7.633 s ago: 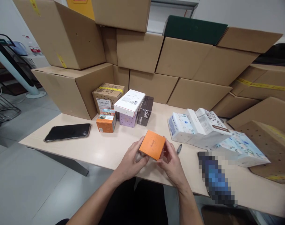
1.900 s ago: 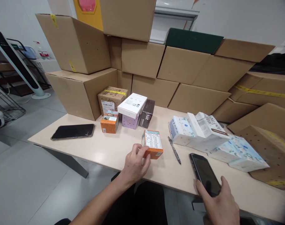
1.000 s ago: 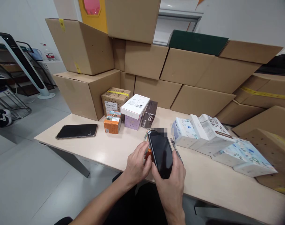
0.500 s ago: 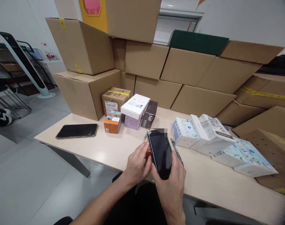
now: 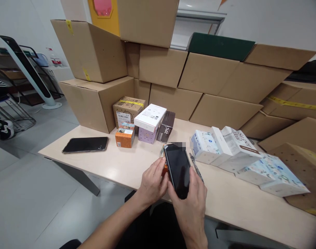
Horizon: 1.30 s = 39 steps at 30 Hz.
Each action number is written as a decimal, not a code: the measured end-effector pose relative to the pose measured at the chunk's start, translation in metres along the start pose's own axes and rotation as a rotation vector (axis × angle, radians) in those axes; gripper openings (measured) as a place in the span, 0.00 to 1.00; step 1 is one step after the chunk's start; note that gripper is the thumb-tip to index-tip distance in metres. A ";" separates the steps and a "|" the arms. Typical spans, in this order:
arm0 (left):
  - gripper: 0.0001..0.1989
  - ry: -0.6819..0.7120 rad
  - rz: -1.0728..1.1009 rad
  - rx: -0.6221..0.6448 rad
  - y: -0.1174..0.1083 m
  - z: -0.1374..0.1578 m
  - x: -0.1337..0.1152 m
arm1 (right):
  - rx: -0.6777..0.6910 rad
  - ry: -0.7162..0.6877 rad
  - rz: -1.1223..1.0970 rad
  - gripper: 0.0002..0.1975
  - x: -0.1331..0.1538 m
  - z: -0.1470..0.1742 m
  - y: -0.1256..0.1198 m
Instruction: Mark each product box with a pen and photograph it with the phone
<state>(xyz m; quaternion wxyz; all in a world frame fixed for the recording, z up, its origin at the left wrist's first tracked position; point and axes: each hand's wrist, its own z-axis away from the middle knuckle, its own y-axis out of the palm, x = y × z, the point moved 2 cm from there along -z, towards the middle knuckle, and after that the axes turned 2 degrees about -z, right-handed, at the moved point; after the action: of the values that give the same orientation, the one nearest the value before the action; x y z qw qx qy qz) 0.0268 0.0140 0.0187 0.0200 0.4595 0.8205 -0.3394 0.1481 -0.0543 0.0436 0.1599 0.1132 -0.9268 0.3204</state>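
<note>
My right hand (image 5: 191, 204) grips a phone-like handheld device (image 5: 178, 167) by its lower part, thumb on the left side and fingers along the right. Its dark screen faces up at me. Fingers curled, my left hand (image 5: 153, 181) holds a small orange box (image 5: 165, 169) at the device's left edge; most of that box is hidden behind the device and my fingers. A pen (image 5: 195, 166) lies on the table just right of the device. Another phone (image 5: 85, 144), screen dark, lies flat on the left part of the table.
Small boxes stand toward the back: an orange box (image 5: 125, 136), a white box (image 5: 150, 116) on a purple box (image 5: 146, 135), and a dark box (image 5: 166, 127). Tissue packs (image 5: 206, 147) line the right. Large cartons (image 5: 170, 67) wall off the table's (image 5: 126, 164) back.
Almost nothing differs. The fingers of my right hand have shifted very slightly on the device; my left hand and the orange box stay in place.
</note>
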 end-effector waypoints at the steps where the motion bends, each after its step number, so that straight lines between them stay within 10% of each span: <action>1: 0.31 0.001 -0.003 -0.002 0.000 0.000 0.000 | 0.000 0.000 0.002 0.39 0.000 0.000 0.000; 39: 0.29 -0.015 0.036 0.003 -0.004 -0.002 0.000 | -0.045 0.217 -0.040 0.41 -0.016 0.005 -0.020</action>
<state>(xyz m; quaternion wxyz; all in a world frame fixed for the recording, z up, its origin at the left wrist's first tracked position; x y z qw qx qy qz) 0.0247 0.0138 0.0227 0.0318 0.4717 0.8114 -0.3438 0.1681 -0.0711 0.0447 0.2681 0.0929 -0.9085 0.3068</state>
